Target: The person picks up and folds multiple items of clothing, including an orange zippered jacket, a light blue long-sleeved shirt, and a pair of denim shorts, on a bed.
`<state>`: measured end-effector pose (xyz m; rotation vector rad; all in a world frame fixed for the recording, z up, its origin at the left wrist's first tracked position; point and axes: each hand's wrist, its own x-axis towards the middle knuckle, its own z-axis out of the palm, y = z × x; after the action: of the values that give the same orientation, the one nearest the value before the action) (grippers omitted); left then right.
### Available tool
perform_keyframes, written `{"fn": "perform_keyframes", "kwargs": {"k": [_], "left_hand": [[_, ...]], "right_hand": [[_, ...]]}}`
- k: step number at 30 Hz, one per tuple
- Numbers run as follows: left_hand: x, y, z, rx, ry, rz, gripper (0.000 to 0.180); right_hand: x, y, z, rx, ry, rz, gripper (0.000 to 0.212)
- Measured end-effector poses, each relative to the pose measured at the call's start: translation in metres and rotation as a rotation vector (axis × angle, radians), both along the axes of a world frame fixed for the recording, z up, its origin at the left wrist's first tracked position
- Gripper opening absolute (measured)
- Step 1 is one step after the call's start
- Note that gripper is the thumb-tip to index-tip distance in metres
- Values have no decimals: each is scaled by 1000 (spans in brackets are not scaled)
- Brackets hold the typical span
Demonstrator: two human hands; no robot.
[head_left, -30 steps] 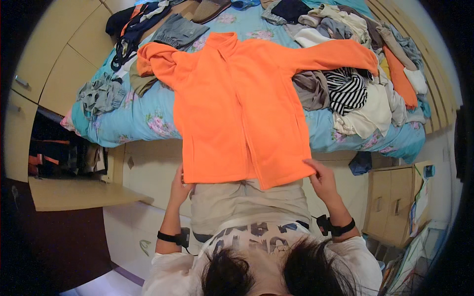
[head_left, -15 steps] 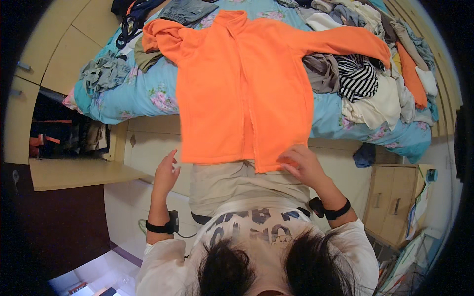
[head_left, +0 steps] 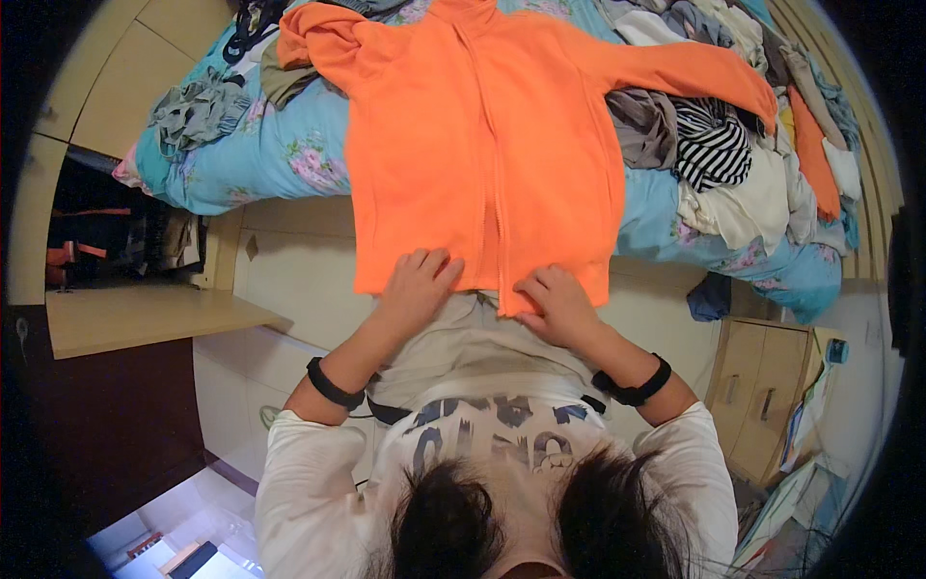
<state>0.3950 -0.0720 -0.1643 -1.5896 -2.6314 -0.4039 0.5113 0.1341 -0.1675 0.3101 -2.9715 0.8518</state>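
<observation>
An orange zip-up jacket (head_left: 424, 164) lies front side up over the edge of the bed, its lower part hanging toward me. Its front is unzipped near the bottom, leaving a narrow gap between the panels. My left hand (head_left: 417, 288) rests open on the left panel's hem, fingers spread over the fabric. On the other side of the gap, my right hand (head_left: 559, 307) has its bent fingers on the right panel's lower edge and its thumb below the hem, closed on the cloth. The jacket's left-hand sleeve is bunched; the right-hand one stretches outward.
Piled clothes, including a black-and-white striped garment (head_left: 712, 145), cover the right of the floral blue bed (head_left: 318, 164). Grey-green clothing (head_left: 200, 111) lies at left. An open cabinet with a lowered flap (head_left: 154, 318) stands left; a small wooden cabinet (head_left: 757, 396) stands right.
My left hand has moved right and up onto the jacket's hem from beside it. My right hand has shifted slightly left toward the zipper edge. The view has tilted slightly down the jacket.
</observation>
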Motion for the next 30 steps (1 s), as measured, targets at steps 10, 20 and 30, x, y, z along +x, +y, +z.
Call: {"fn": "perform_keyframes", "kwargs": {"k": [10, 20, 30], "left_hand": [[-5, 0, 4, 19, -100, -75, 37], [-8, -1, 2, 15, -116, -73, 30], [-5, 1, -2, 260, -228, -68, 24]], "right_hand": [[-18, 0, 16, -93, 19, 147, 30], [-62, -12, 10, 216, -261, 318, 12], [-83, -4, 29, -4, -251, 87, 13]]}}
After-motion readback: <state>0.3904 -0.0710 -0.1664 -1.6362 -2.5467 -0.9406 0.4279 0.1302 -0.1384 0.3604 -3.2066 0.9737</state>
